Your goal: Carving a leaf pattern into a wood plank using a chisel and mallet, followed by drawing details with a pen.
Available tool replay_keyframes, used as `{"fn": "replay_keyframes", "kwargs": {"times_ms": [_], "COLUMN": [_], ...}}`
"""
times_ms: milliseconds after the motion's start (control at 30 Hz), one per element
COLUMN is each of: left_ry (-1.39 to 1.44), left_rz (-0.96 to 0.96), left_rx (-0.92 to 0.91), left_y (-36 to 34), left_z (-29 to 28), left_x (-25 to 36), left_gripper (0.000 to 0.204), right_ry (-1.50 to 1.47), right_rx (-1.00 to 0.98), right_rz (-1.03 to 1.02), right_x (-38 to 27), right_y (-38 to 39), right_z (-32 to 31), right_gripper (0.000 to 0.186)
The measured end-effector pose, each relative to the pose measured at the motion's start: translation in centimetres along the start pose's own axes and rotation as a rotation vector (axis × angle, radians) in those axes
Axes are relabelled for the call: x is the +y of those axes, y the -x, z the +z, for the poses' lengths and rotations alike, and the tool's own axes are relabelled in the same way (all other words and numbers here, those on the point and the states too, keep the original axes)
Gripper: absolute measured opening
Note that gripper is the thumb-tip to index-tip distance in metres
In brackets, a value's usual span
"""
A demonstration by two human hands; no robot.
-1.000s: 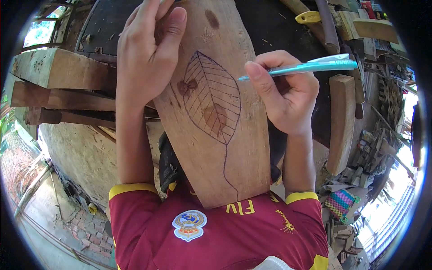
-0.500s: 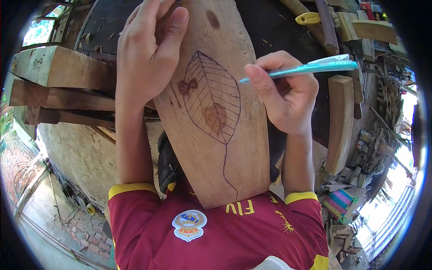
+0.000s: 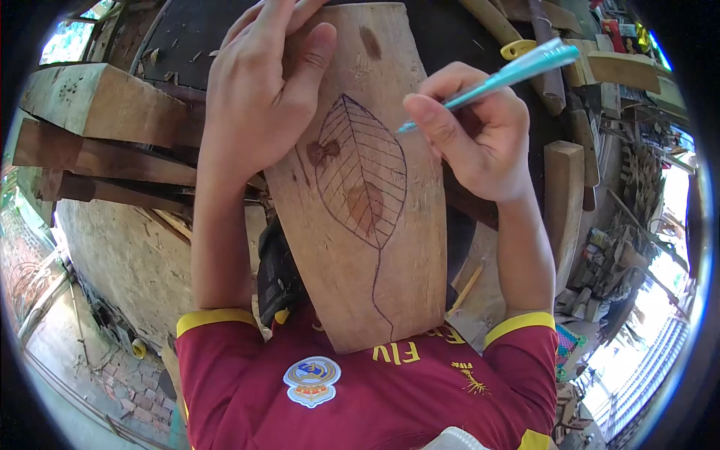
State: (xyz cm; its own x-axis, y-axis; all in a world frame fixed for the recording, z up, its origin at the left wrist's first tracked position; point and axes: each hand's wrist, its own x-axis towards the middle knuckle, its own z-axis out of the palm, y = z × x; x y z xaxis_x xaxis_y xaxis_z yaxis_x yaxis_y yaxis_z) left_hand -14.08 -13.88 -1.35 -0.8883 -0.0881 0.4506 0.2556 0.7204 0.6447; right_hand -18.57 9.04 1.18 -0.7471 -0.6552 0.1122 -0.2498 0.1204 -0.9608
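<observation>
board [image 3: 420,285] slants from the dark table [image 3: 196,39] down to the shirt [image 3: 352,420], its near edge against the cloth; with so little visible support there, a lean or breath could shift it and spoil a line. the left hand [image 3: 259,97] lies flat and spread at the far left edge, thumb on the wood; if it eased off, the board might swing. the right hand [image 3: 480,131] pinches the pen [image 3: 517,69], its tip just beside the right outline of the leaf [image 3: 364,169]; a twitch could leave a stray mark, and the dark knot [image 3: 366,210] low in the leaf may make ink skip or hide lines.

whether the tip touches wood cannot be told. the left fingertips are out of sight, so how they meet the edge is unclear. the board's underside is hidden, and faint vein lines blur over the knot.
</observation>
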Motion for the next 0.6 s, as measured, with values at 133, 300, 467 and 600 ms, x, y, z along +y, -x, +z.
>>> {"fn": "replay_keyframes", "kwargs": {"times_ms": [133,300,467,600], "left_ry": [-0.041,-0.061,-0.090,-0.042], "left_rz": [-0.037,0.005,-0.011,-0.038], "left_rx": [-0.018,0.011,0.027,-0.003], "left_y": [-0.2,0.2,0.1,0.1], "left_z": [0.2,0.4,0.7,0.3], "left_x": [1.8,1.5,2.2,1.4], "left_gripper": [0.054,0.052,0.052,0.052], "right_ry": [0.042,0.120,0.110,0.136], "right_rx": [0.029,-0.016,0.009,-0.012], "right_rz": [-0.104,-0.163,-0.139,-0.172], "right_x": [-0.3,-0.2,-0.1,-0.1], "right_y": [0.7,0.7,0.8,0.6], "right_z": [-0.7,-0.8,-0.6,-0.8], "right_gripper": [0.016,0.012,0.013,0.012]}}
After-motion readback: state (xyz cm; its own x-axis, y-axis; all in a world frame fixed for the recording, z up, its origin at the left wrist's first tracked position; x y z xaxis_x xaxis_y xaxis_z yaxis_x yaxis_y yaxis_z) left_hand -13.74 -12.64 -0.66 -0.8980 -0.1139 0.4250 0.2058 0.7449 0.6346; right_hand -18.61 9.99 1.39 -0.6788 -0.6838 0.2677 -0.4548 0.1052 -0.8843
